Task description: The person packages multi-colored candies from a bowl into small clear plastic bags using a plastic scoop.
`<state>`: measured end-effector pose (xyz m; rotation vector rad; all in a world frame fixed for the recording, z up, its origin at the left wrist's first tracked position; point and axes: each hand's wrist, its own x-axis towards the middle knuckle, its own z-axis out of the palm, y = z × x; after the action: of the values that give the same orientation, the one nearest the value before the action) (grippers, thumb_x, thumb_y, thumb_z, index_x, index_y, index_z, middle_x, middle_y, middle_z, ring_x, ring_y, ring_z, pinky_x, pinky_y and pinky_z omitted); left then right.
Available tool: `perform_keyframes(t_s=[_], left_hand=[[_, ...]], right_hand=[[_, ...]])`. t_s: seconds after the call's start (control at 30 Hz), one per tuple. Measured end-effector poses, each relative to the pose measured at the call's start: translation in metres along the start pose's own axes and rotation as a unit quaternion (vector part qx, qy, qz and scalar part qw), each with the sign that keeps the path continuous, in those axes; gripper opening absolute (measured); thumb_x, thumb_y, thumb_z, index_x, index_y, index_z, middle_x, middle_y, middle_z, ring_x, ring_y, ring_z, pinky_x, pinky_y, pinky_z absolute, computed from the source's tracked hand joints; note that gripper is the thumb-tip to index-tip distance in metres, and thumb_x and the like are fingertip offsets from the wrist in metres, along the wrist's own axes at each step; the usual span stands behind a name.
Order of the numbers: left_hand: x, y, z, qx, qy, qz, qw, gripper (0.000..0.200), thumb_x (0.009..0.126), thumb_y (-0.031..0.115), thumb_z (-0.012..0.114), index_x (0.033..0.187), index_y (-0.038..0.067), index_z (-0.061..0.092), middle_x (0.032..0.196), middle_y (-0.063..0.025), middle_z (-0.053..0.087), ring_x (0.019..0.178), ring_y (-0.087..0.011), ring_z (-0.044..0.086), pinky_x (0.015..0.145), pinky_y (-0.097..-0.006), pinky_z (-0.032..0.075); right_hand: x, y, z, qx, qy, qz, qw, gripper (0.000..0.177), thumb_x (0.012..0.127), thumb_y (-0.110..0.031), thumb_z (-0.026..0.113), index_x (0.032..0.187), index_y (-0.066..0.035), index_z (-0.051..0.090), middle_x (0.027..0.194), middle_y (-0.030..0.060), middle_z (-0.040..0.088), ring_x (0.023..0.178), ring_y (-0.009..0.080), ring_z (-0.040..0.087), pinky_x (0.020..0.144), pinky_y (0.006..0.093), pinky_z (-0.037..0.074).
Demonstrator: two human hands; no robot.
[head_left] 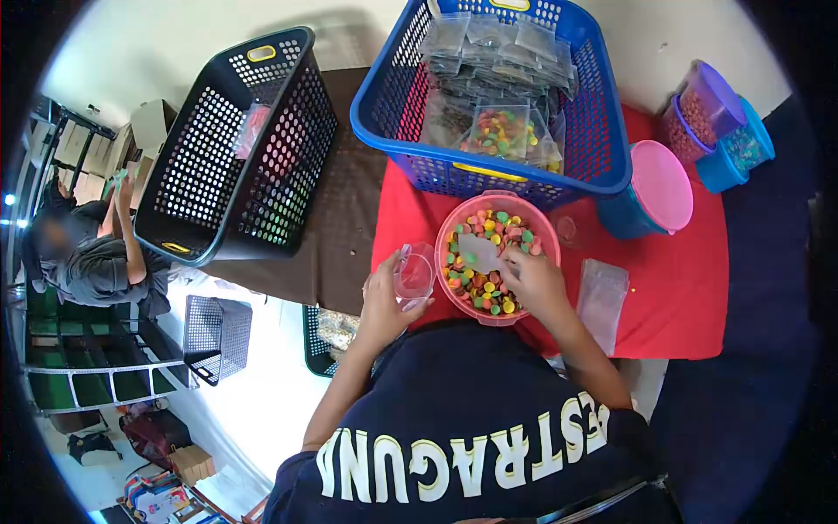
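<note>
My left hand (390, 301) is closed around a clear plastic cup (414, 272), just left of a pink round tub (478, 318). No candy is visible in the cup. Colourful round candies (489, 285) in red, yellow, green and brown fill the tub. Over them, my right hand (531, 281) pinches a small translucent plastic bag (477, 252), which looks flat. A stack of clear bags (602, 301) lies on the red cloth to the right of that hand.
Beyond the tub stands a blue basket (515, 179) of filled packets (502, 131). A black basket (288, 166) is at left. Lidded tubs (642, 205) and stacked containers (711, 131) stand at right. Another person (100, 262) works at far left.
</note>
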<state>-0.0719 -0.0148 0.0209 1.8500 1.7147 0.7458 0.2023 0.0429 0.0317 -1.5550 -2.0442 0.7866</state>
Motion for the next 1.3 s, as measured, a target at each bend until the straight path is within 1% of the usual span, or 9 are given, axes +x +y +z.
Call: perform_keyframes(t_s=[0.27, 0.37, 0.63, 0.7, 0.9, 0.97, 1.0, 1.13, 1.3], left_hand=[[0.0, 0.0, -0.001, 0.007, 0.002, 0.013, 1.0, 0.095, 0.07, 0.024, 0.086, 0.145, 0.002, 0.033, 0.134, -0.0229, 0.051, 0.126, -0.0395, 0.05, 0.107, -0.0478, 0.039], [-0.001, -0.003, 0.0, 0.008, 0.005, 0.017, 1.0, 0.096, 0.069, 0.024, 0.087, 0.144, 0.0, 0.033, 0.134, -0.0237, 0.05, 0.126, -0.04, 0.05, 0.107, -0.0478, 0.039], [-0.001, -0.004, 0.003, 0.0, 0.011, 0.019, 1.0, 0.095, 0.068, 0.027, 0.087, 0.143, 0.001, 0.034, 0.135, -0.0212, 0.05, 0.126, -0.0385, 0.049, 0.108, -0.0495, 0.036], [-0.001, -0.002, 0.002, 0.006, 0.012, 0.023, 1.0, 0.095, 0.068, 0.023, 0.087, 0.143, -0.001, 0.034, 0.136, -0.0218, 0.049, 0.127, -0.0393, 0.048, 0.107, -0.0478, 0.038], [-0.003, 0.004, 0.006, 0.031, 0.028, 0.038, 0.998, 0.097, 0.067, 0.022, 0.087, 0.143, 0.0, 0.033, 0.136, -0.0206, 0.047, 0.128, -0.038, 0.046, 0.109, -0.0456, 0.036], [-0.005, 0.003, 0.011, -0.011, 0.046, 0.049, 0.998, 0.096, 0.064, 0.02, 0.087, 0.143, 0.002, 0.034, 0.139, -0.0197, 0.045, 0.129, -0.0379, 0.044, 0.107, -0.0491, 0.035], [-0.005, 0.004, 0.011, -0.011, 0.047, 0.048, 0.998, 0.096, 0.064, 0.02, 0.087, 0.143, 0.002, 0.034, 0.139, -0.0197, 0.045, 0.129, -0.0379, 0.044, 0.107, -0.0491, 0.035], [-0.006, 0.003, 0.008, -0.011, 0.065, 0.033, 0.997, 0.097, 0.064, 0.021, 0.087, 0.143, 0.001, 0.033, 0.14, -0.0196, 0.045, 0.129, -0.0377, 0.045, 0.107, -0.0491, 0.035], [-0.009, -0.002, 0.006, 0.018, 0.04, 0.026, 0.999, 0.099, 0.068, 0.025, 0.087, 0.144, 0.0, 0.029, 0.139, -0.0216, 0.043, 0.13, -0.0386, 0.043, 0.109, -0.0466, 0.035]], right_hand=[[0.005, -0.004, 0.016, -0.008, -0.069, 0.025, 0.997, 0.019, 0.092, -0.028, 0.06, 0.096, -0.009, 0.063, 0.074, 0.0163, 0.066, 0.067, 0.0346, 0.066, 0.06, 0.047, 0.05], [0.005, 0.009, 0.015, 0.073, -0.098, 0.035, 0.992, 0.021, 0.092, -0.029, 0.06, 0.096, -0.009, 0.064, 0.071, 0.0165, 0.064, 0.064, 0.0319, 0.064, 0.059, 0.0439, 0.047], [0.001, 0.013, -0.007, 0.292, -0.143, 0.139, 0.935, 0.018, 0.096, -0.022, 0.061, 0.099, -0.005, 0.064, 0.068, 0.0, 0.061, 0.059, 0.0082, 0.056, 0.054, 0.0289, 0.043], [-0.001, 0.024, -0.003, 0.318, -0.115, 0.087, 0.937, 0.017, 0.097, -0.023, 0.061, 0.1, -0.007, 0.065, 0.07, -0.0007, 0.062, 0.058, 0.0076, 0.056, 0.052, 0.0266, 0.042], [-0.011, -0.026, -0.019, 0.238, -0.007, -0.037, 0.97, 0.015, 0.095, -0.022, 0.062, 0.101, -0.009, 0.066, 0.066, 0.0051, 0.063, 0.056, 0.0165, 0.064, 0.049, 0.0369, 0.047], [-0.015, -0.053, -0.022, -0.006, 0.003, -0.167, 0.986, 0.014, 0.092, -0.024, 0.064, 0.099, -0.012, 0.066, 0.065, 0.01, 0.063, 0.055, 0.0257, 0.065, 0.051, 0.0428, 0.049], [-0.017, -0.061, -0.018, -0.045, 0.003, -0.193, 0.98, 0.015, 0.09, -0.027, 0.065, 0.098, -0.014, 0.066, 0.066, 0.0116, 0.064, 0.058, 0.0307, 0.065, 0.05, 0.0447, 0.049], [-0.014, -0.068, -0.037, -0.09, 0.064, -0.17, 0.979, 0.016, 0.089, -0.026, 0.066, 0.099, -0.015, 0.066, 0.064, 0.0109, 0.062, 0.058, 0.0302, 0.065, 0.051, 0.045, 0.048], [-0.013, -0.035, -0.053, -0.116, -0.002, -0.069, 0.991, 0.014, 0.089, -0.026, 0.065, 0.096, -0.013, 0.064, 0.067, 0.0112, 0.064, 0.062, 0.0316, 0.065, 0.053, 0.045, 0.048]])
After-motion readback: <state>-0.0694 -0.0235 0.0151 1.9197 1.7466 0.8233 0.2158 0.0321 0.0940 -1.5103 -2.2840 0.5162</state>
